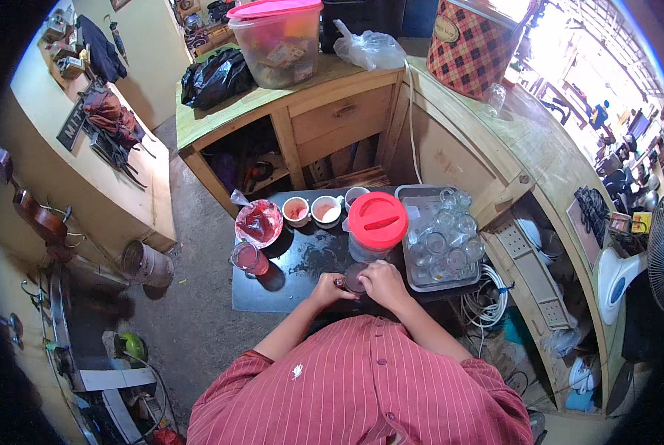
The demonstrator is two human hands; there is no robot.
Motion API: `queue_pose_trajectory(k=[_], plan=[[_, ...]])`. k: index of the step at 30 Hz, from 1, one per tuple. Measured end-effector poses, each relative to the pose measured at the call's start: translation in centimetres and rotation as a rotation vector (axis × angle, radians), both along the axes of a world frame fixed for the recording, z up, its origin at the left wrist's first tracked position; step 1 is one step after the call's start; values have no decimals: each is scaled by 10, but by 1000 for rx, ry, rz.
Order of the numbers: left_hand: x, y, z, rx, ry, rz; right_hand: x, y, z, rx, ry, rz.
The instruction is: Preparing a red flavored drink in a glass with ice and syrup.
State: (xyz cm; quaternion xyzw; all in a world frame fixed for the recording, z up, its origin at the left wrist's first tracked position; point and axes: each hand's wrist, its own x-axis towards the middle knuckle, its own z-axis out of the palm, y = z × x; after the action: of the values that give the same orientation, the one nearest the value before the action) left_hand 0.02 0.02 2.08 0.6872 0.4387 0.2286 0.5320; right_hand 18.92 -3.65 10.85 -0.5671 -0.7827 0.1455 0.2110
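Note:
Close to the front edge of the dark low table (309,259), my left hand (333,290) closes on the side of a small round vessel (354,276) with a dark reddish-brown top. My right hand (384,283) grips its other side, fingers curled at the rim. What fills or covers the vessel is hard to make out. Just beyond stands a clear pitcher (372,248) with a red lid (378,221). To the left is a glass of red drink (249,259), beside an open plastic bag of red liquid (260,222).
Two pale cups (296,211) (326,211) and another cup (356,196) line the table's far side. A grey tray (439,285) of upturned clear glasses (450,241) stands right. Behind is a wooden counter (332,104) with a pink-lidded tub (280,48). Coiled white cable (487,300) hangs right.

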Motion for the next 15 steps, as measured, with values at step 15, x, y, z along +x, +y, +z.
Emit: queue_pose_trajectory(k=[15], plan=[[0, -1, -4, 61, -7, 37, -8, 5, 1, 121, 176, -61]])
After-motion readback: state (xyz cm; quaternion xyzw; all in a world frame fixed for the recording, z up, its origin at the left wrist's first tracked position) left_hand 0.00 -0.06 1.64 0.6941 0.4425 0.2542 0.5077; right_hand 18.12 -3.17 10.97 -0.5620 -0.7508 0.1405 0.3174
